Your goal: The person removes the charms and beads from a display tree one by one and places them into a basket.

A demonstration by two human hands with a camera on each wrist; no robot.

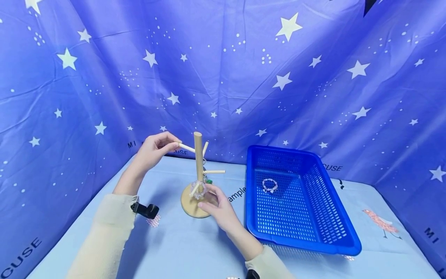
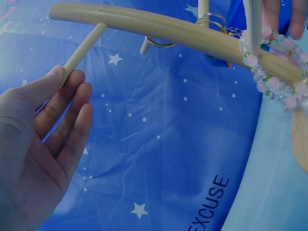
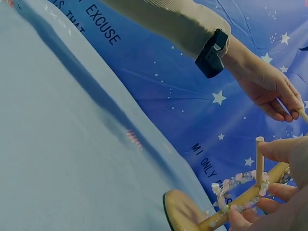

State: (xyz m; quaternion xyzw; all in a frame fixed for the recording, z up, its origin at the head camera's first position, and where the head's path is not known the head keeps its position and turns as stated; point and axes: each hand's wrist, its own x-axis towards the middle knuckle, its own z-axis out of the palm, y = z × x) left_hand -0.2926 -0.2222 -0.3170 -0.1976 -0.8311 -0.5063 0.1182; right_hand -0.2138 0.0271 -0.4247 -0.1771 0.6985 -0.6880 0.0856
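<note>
A wooden stand with a round base and several side pegs stands upright on the table. My left hand pinches the end of its upper left peg between thumb and fingers. Around the low front peg hangs a bracelet of pink and clear beads. Beside it is my right hand, thumb and fingers apart; in the right wrist view its fingertips are at the beads. Metal key rings hang on other pegs, one with a green piece partly hidden behind the post.
Right of the stand sits a blue plastic basket with perforated sides. Another beaded bracelet lies inside it. A pale blue cloth covers the table, and a blue star-patterned curtain hangs behind.
</note>
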